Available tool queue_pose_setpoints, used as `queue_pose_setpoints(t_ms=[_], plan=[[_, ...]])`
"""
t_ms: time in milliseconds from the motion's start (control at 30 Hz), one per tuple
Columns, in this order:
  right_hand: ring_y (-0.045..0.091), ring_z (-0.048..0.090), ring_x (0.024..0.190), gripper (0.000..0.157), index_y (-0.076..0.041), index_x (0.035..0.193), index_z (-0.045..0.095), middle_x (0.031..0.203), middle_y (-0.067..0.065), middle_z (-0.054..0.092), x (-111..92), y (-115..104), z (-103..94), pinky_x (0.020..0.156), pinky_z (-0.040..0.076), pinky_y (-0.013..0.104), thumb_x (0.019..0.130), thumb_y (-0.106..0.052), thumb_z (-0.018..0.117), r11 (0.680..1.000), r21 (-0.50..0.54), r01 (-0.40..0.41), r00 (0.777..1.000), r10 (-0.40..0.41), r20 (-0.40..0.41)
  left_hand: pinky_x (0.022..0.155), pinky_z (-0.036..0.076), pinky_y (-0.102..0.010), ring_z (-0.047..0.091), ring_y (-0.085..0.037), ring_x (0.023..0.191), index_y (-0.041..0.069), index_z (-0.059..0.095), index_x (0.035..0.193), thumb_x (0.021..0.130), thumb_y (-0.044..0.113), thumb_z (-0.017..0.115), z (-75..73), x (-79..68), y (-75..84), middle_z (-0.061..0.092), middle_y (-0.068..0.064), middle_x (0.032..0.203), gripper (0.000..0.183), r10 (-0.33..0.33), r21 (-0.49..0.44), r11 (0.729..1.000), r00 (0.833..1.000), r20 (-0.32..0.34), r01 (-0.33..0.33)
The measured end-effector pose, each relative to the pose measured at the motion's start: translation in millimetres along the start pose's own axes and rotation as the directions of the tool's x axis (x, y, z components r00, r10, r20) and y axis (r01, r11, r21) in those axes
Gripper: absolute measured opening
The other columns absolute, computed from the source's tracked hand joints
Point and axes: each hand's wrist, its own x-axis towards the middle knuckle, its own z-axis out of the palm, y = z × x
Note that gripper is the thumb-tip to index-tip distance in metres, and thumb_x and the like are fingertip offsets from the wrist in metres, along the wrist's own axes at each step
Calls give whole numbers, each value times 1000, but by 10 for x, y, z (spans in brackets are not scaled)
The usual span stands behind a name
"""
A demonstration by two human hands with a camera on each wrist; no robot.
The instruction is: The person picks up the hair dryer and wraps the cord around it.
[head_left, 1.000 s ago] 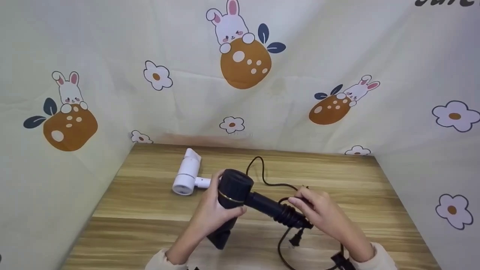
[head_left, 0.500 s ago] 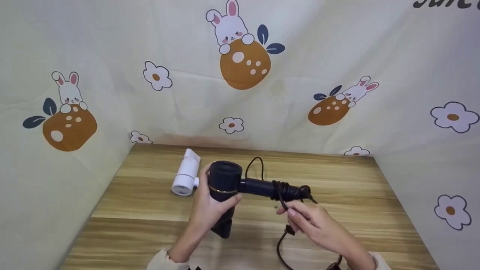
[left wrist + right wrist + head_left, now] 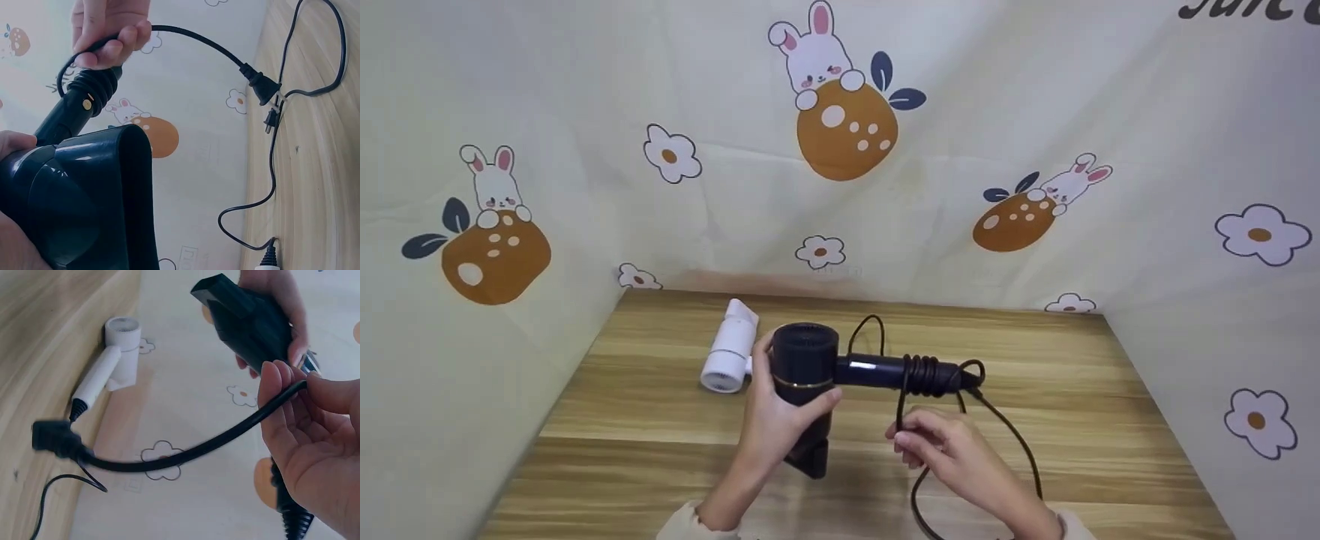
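Note:
A black hair dryer (image 3: 804,360) with a thin gold ring is held above the table by my left hand (image 3: 780,420), its thumb and fingers around the barrel. The handle (image 3: 877,371) points right, and its black power cord (image 3: 922,375) is wound around it in several turns. Just below these turns, my right hand (image 3: 960,454) pinches the cord between thumb and fingers. From that pinch, a short length runs to the plug (image 3: 53,439), which hangs free. In the left wrist view the same plug (image 3: 263,87) shows its prongs.
A white hair dryer (image 3: 729,349) lies at the back left of the wooden table (image 3: 660,450). Its thin black cord (image 3: 274,169) trails over the wood to a second plug (image 3: 272,119). A printed cloth (image 3: 735,225) walls the back and sides.
The black hair dryer has shifted slightly left, and its handle has swung up from a downward tilt to nearly level. My right hand has moved from the handle's end to below the cord turns.

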Motion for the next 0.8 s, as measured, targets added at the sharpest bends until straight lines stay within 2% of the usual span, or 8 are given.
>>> queue_pose_setpoints(t_ms=[200, 267, 333, 467, 567, 700, 800], plan=[[6, 60, 61, 13, -2, 89, 60, 75, 10, 65, 52, 145, 114, 54, 53, 24, 91, -14, 56, 997, 40, -64, 997, 66, -48, 88, 44, -37, 57, -18, 93, 18, 33, 133, 59, 19, 87, 13, -18, -3, 59, -8, 112, 91, -11, -16, 1000, 1000, 5, 11], [8, 61, 61, 12, -1, 88, 59, 75, 11, 65, 69, 190, 152, 55, 53, 25, 90, -12, 57, 998, 40, -52, 995, 55, -81, 88, 44, -37, 57, -18, 94, 17, 33, 133, 59, 18, 87, 17, -21, -8, 58, -8, 112, 91, -12, -20, 1000, 1000, 5, 12], [11, 62, 63, 11, -1, 86, 59, 76, 9, 66, 86, 228, 187, 58, 54, 24, 89, -11, 58, 1000, 4, -23, 992, 24, -124, 88, 44, -37, 57, -19, 94, 16, 33, 133, 59, 17, 86, 18, -20, -11, 58, -8, 113, 92, -19, -35, 999, 1000, 6, 19], [11, 63, 66, 6, -6, 83, 60, 75, 2, 67, 135, 281, 226, 62, 53, 24, 86, -11, 62, 990, -131, 43, 975, -71, -211, 88, 45, -37, 56, -19, 95, 16, 32, 133, 60, 14, 86, 9, -11, -7, 56, -10, 114, 92, -38, -70, 997, 999, 2, 38], [5, 60, 67, 5, -9, 80, 63, 73, -3, 67, 183, 307, 226, 63, 51, 23, 83, -12, 65, 984, -179, 19, 962, -66, -264, 84, 48, -36, 57, -20, 93, 16, 30, 134, 62, 11, 84, -4, -16, 5, 56, -12, 114, 91, -72, -126, 989, 997, 15, 74], [1, 55, 69, 4, -11, 81, 65, 74, -3, 67, 236, 334, 202, 65, 48, 22, 81, -12, 69, 991, -124, -42, 954, 3, -300, 78, 52, -37, 60, -22, 90, 14, 26, 135, 66, 4, 80, -11, -31, 25, 54, -17, 113, 89, -125, -244, 960, 990, 66, 138], [1, 55, 68, 7, -11, 84, 65, 73, 0, 69, 274, 350, 181, 63, 48, 22, 79, -10, 70, 997, -68, -34, 951, 11, -308, 76, 53, -37, 60, -22, 88, 13, 25, 134, 66, 2, 78, -9, -40, 38, 54, -18, 112, 87, -142, -302, 939, 985, 101, 166]])
